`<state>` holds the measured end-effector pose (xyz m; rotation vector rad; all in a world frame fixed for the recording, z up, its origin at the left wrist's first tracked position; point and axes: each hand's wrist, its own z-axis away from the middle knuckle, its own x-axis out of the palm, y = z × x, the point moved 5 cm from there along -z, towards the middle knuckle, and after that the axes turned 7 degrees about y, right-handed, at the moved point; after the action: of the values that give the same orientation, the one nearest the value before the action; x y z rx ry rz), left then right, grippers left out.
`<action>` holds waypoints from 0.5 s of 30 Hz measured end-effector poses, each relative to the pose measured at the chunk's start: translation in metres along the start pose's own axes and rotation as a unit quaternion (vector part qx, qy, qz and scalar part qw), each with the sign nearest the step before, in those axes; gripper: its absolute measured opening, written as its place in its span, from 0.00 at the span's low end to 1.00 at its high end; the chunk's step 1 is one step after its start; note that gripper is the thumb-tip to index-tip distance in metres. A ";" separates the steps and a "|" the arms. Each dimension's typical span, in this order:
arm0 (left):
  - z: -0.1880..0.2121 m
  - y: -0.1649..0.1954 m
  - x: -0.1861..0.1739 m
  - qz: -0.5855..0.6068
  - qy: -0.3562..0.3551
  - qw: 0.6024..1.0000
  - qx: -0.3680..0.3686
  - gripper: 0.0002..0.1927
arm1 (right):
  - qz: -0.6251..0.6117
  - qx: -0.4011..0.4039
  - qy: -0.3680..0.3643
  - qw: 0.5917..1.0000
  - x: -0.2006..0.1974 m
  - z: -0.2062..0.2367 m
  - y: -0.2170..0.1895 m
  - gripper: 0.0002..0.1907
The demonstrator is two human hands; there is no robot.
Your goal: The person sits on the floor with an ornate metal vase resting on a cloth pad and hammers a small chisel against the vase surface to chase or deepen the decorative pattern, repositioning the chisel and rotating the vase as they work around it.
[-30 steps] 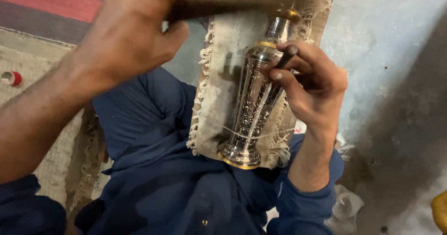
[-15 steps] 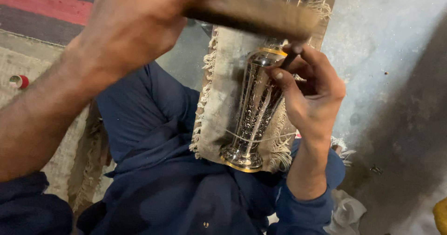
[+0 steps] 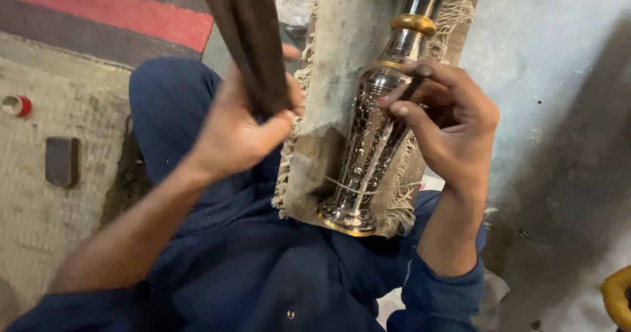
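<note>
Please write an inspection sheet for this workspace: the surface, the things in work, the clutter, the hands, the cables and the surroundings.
Surface: a fringed cloth pad lies over the person's lap; blue trousers below it.
Things in work: a shiny engraved metal vase with a gold band lies on the pad, base toward the person. A dark wooden block is raised at its left.
Clutter: a small red-capped item and a dark flat block on the mat.
Hands: left hand grips the wooden block; right hand holds a thin dark tool against the vase.
Cables: nothing seen.
Surroundings: a woven mat with a red stripe at left, grey floor at right, a yellow object at the edge.
</note>
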<state>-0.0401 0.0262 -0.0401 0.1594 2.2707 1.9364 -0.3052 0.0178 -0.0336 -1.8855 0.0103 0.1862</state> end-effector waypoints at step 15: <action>-0.009 0.020 -0.033 -0.291 -0.023 0.951 0.099 0.30 | 0.066 -0.031 -0.004 0.997 0.015 0.005 -0.004 0.19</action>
<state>-0.0095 0.0152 -0.0174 -0.3966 2.1491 1.3891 -0.2911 0.0253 -0.0336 -1.9479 0.1261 0.2874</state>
